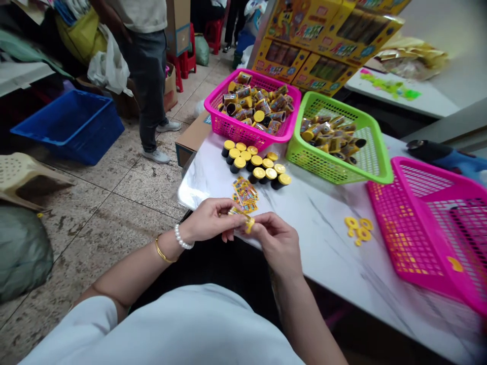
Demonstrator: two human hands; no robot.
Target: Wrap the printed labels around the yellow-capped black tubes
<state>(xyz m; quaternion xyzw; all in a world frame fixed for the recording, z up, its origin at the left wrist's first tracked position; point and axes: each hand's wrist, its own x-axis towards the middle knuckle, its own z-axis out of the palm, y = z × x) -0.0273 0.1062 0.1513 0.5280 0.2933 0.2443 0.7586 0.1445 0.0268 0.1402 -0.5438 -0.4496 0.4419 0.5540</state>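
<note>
Just over the near table edge, both hands pinch a small cylindrical container (pixel 238 212) with a yellow end. My left hand (pixel 213 220), with a pearl bracelet and a gold bangle at the wrist, is closed around its body. The fingers of my right hand (pixel 279 243) are closed at its yellow part (pixel 249 225); they partly hide it. A loose pile of printed yellow stickers (pixel 245 192) lies right behind the hands. Beyond it stand several black containers with yellow lids (pixel 256 161), upright in a cluster.
A pink basket (pixel 243 133) and a green basket (pixel 335 170) hold many labelled containers. Another pink basket (pixel 414 243) stands at right, near loose yellow ring-shaped pieces (pixel 359 230). Yellow boxes (pixel 304 61) are stacked behind. A person (pixel 146 66) stands beyond a blue bin (pixel 72 124).
</note>
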